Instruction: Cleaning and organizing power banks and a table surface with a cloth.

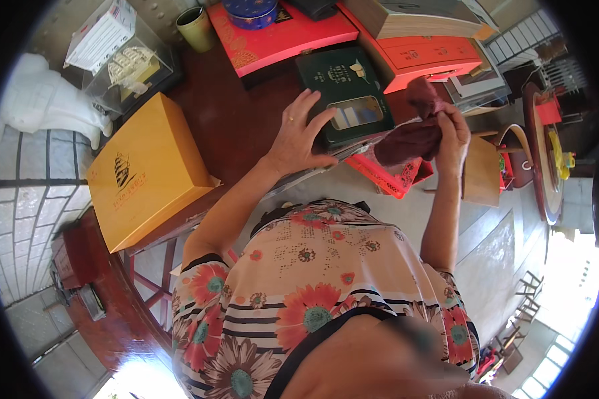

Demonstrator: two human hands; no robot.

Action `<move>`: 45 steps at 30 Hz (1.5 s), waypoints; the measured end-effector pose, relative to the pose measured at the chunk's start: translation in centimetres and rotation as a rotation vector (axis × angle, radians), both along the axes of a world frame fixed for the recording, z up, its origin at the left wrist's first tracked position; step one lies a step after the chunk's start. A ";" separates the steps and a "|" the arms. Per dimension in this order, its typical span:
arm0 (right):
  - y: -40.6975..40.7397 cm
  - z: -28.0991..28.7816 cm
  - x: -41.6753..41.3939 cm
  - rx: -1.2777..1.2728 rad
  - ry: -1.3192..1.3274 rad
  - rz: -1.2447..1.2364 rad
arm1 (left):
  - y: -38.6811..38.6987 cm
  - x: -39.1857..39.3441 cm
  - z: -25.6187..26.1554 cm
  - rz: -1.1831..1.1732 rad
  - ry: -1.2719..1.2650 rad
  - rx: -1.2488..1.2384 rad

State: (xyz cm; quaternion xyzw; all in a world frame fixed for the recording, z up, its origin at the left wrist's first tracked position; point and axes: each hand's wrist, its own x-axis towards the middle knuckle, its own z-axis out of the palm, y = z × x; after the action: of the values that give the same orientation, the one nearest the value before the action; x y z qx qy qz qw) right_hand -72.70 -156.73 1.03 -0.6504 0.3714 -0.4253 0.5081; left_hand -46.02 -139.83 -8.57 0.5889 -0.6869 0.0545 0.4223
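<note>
My left hand (299, 134) lies with spread fingers on the left edge of a dark green box (324, 82), which has a clear window in its lid and bears writing. A ring is on one finger. To the right of the box, my right hand (451, 132) grips a dark maroon cloth (409, 142), bunched at the top and hanging below. The green box rests near the front edge of a dark red wooden table (219, 114). A yellow box (142, 172) with a printed ship stands at the table's left.
Behind are a pink-red flat box (289, 37) under a blue round tin (252, 12), a green cup (195, 30), a red box (424, 55), and a ship model in a clear case (132, 70). A red plastic basket (389, 174) sits below the table edge. A wooden chair (481, 172) stands right.
</note>
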 end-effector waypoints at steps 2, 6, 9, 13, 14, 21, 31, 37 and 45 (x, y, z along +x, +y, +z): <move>1.9 1.4 1.9 -0.078 0.039 0.055 | -0.5 -0.4 -0.4 0.073 0.050 0.092; 3.4 -2.2 6.2 -1.165 0.720 0.427 | -0.5 -0.5 0.3 0.152 0.241 0.298; 2.2 -4.4 9.2 -1.009 0.805 0.329 | -0.8 -0.2 0.5 0.159 0.170 0.471; -1.3 -6.3 14.3 -1.126 0.859 0.109 | -0.5 -0.2 0.4 0.154 0.197 0.426; -2.7 -6.4 15.8 -1.122 0.864 0.103 | -0.7 -0.4 0.4 0.141 0.213 0.411; -0.7 -6.2 18.5 -1.490 0.996 0.231 | -1.5 -0.3 0.4 0.090 0.235 0.363; 4.9 -5.0 7.8 -1.146 0.712 0.225 | -1.0 -0.3 0.6 0.039 0.444 0.294; 2.2 -5.5 9.7 -1.037 0.866 -0.014 | -0.9 -0.6 1.1 0.082 0.307 0.271; -3.5 -6.8 20.0 -1.108 1.003 -0.089 | -0.9 -0.6 1.2 0.078 0.334 0.331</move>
State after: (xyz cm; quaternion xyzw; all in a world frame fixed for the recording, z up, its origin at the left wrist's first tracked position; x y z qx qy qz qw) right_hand -52.73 -160.22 -5.79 -0.9113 0.3159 -0.2227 -0.1422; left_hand -46.58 -140.77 -7.35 0.6770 -0.5840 -0.1408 0.4252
